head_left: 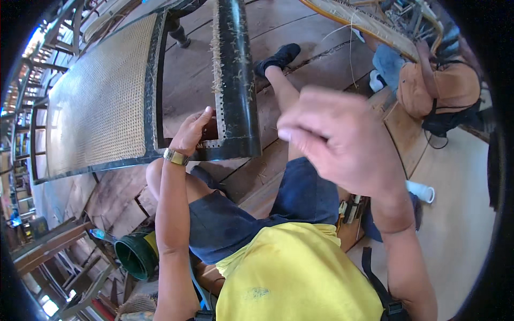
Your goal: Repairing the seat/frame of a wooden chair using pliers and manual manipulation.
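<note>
A black wooden seat frame (238,91) with a line of small holes along its inner edge lies before me. Short cane ends stick up from its far part. My left hand (191,132), a watch on its wrist, is at the near corner of the frame's open gap. Its thumb is stretched out, while the other fingers are mostly hidden in the gap. Raised above my right thigh, apart from the frame, my right hand (340,142) is closed and blurred, thumb against the fingers. Whatever it may hold is too small to make out. A woven cane panel (104,93) fills the frame's left part.
At the right sits another person in an orange top (439,88), beside a curved wooden frame (364,24). A green bucket (136,255) stands at lower left, near stacked wooden pieces (59,246). A white cup-like container (420,191) lies right of my right forearm; tools (350,208) lie by my thigh.
</note>
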Available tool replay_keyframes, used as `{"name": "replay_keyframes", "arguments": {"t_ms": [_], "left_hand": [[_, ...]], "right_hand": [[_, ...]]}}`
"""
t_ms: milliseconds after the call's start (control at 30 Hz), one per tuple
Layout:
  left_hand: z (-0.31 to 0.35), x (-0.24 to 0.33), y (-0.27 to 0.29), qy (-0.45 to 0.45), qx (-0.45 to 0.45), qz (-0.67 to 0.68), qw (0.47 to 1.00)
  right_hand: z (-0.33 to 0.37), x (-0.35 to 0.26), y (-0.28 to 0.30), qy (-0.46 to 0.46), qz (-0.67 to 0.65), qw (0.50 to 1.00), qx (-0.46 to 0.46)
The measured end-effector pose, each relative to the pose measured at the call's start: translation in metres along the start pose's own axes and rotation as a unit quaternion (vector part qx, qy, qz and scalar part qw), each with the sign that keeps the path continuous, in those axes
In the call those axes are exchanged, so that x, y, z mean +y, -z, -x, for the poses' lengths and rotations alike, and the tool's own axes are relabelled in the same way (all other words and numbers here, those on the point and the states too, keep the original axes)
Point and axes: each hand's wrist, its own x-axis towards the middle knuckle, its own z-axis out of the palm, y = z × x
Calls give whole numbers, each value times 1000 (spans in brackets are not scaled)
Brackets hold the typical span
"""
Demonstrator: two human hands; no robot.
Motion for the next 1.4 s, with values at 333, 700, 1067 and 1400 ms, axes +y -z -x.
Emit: {"name": "replay_keyframes", "arguments": {"t_ms": [333,700,1067,1400], "left_hand": [[-6,-9,21,-38,-94,-2,995],[-24,-25,45,18,-55,52,997],[-59,-18,85,91,-156,-34,983],[-92,-60,165,68,-131,-81,986]], "right_hand": [[-92,-4,-111,-20,161,967,-198],[-20,28,-150,-107,28,994,10],[262,32,-106,-377,-144,915,-8],[436,86,-90,-595,154,774,151]]}}
